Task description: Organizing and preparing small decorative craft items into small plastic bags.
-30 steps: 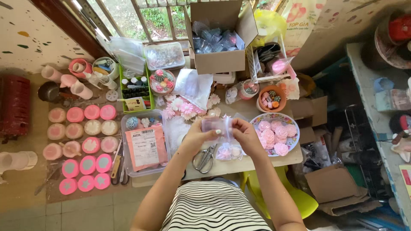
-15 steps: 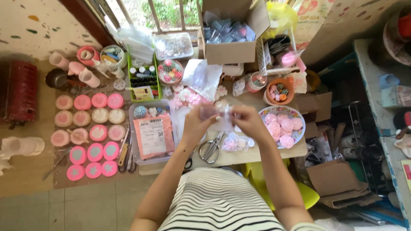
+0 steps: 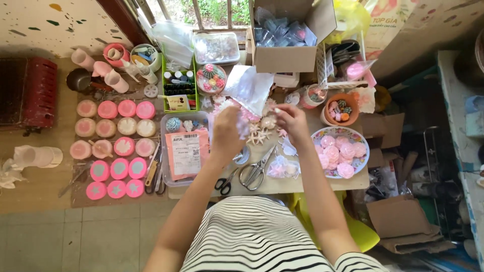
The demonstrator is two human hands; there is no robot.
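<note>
Steel scissors (image 3: 257,171) lie open on the counter (image 3: 302,185) nearest the person, with a smaller black-handled pair (image 3: 225,184) just beside them and a small clear bag of pink pieces (image 3: 280,167) to their right. A forearm drawn back across this zone could catch either pair and push it off the near edge.

Above these, both hands work close together. The left hand (image 3: 227,132) is curled, fingers pressed against a pale pink cluster of small pieces (image 3: 248,117); the right hand (image 3: 291,121) pinches at the same cluster from the other side (the exact item between its fingertips is too small to tell). Loose starfish-shaped pieces (image 3: 258,135) lie on the counter directly beneath. A slack pinch would probably drop a piece among these, where it would be hard to tell apart.

To the right, a patterned plate (image 3: 361,147) of pink rose-shaped pieces sits near the counter edge, close to the right elbow's path; a knock could tip it.

Farther out, a crumpled clear plastic bag (image 3: 248,86) stands just behind the hands and hides part of the cluster, so a reach could go astray. Beyond it a cardboard box (image 3: 285,58) of small bags stands at the window
</note>
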